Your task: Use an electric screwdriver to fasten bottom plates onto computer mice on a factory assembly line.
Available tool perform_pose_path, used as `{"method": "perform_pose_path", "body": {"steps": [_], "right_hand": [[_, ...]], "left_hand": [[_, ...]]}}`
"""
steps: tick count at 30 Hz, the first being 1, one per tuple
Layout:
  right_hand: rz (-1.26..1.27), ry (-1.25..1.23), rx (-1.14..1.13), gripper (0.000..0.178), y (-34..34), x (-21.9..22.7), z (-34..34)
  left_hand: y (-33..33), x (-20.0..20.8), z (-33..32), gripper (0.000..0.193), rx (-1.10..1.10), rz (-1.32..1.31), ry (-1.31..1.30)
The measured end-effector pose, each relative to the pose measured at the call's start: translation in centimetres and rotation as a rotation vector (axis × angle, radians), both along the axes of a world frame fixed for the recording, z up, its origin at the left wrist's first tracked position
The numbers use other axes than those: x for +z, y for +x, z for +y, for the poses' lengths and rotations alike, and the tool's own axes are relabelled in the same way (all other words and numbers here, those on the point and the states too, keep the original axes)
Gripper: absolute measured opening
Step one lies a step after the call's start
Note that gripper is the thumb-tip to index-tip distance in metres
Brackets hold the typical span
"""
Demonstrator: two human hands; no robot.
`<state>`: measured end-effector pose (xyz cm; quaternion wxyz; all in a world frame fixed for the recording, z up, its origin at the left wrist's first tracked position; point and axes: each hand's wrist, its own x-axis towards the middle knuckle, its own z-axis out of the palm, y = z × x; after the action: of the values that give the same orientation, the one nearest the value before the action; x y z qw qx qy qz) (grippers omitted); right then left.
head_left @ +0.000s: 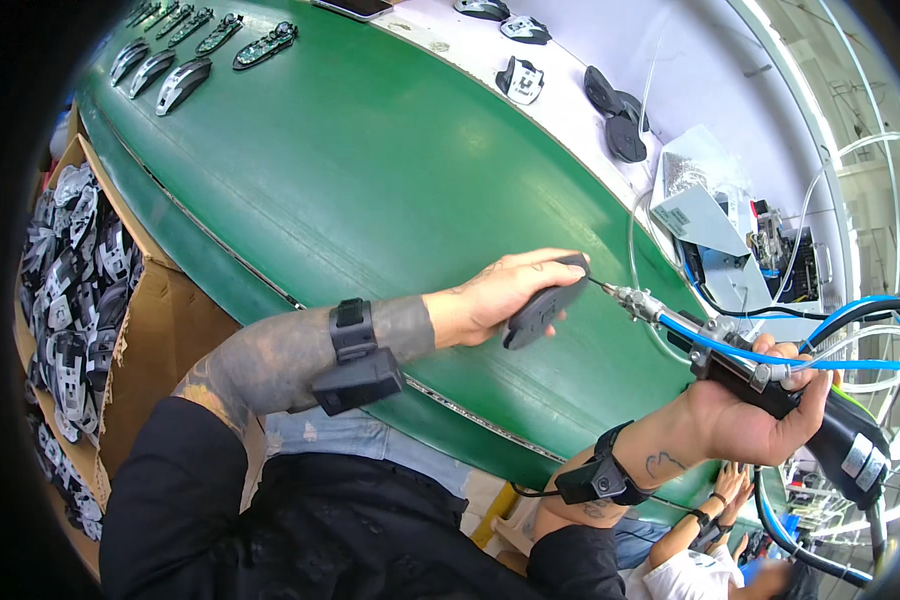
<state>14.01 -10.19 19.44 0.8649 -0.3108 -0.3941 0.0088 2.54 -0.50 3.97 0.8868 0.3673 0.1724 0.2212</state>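
Pinning dark mouse shell (pixel 542 308) flat on green belt (pixel 370 170), left hand (pixel 500 295) grip clamped over it so it stays put | right hand (pixel 755 415) grip wrapped round powered screwdriver (pixel 740 365), bit angled into shell's right end | cardboard box of shells (pixel 75 300) left of belt, within reach

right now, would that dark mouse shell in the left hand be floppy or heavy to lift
Probably stiff: the mouse shell keeps its curved shape while the left hand pinches only one end. Likely light, since fingers alone hold it above the green belt. Its smooth surface might slip as the screwdriver in the right hand presses.
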Motion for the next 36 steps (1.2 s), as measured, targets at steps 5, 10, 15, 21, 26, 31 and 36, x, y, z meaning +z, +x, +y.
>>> {"method": "perform_pose_path", "body": {"steps": [5, 10, 15, 21, 26, 31, 36], "right_hand": [[0.046, -0.032, -0.059, 0.014, -0.1, 0.0, -0.2], [0.058, -0.057, -0.125, 0.02, -1.0, -0.1, 0.4], [0.058, -0.025, -0.08, 0.012, -0.2, -0.4, 0.4], [0.048, -0.044, -0.092, 0.011, -0.6, -0.5, 0.8], [0.06, -0.052, -0.101, 0.016, 0.3, -0.6, 0.3], [0.113, -0.07, -0.225, 0.019, -0.9, 0.3, 0.7], [0.018, -0.037, -0.007, 0.023, -1.0, 0.2, -0.8]], "left_hand": [[-0.2, -1.3, 0.9, 0.046, 0.261, 0.106, -0.004], [-0.6, -1.0, 0.8, 0.042, 0.093, -0.216, -0.349], [-0.6, -0.6, 0.2, 0.042, 0.045, -0.243, -0.318], [-0.9, -0.2, 0.0, 0.043, 0.005, -0.278, -0.339], [-1.3, 0.1, 0.2, 0.043, -0.029, -0.386, -0.399], [-0.7, 0.1, 0.8, 0.047, 0.159, 0.009, -0.019], [-1.0, -0.7, 2.4, 0.039, 0.281, -0.137, -0.354]]}}
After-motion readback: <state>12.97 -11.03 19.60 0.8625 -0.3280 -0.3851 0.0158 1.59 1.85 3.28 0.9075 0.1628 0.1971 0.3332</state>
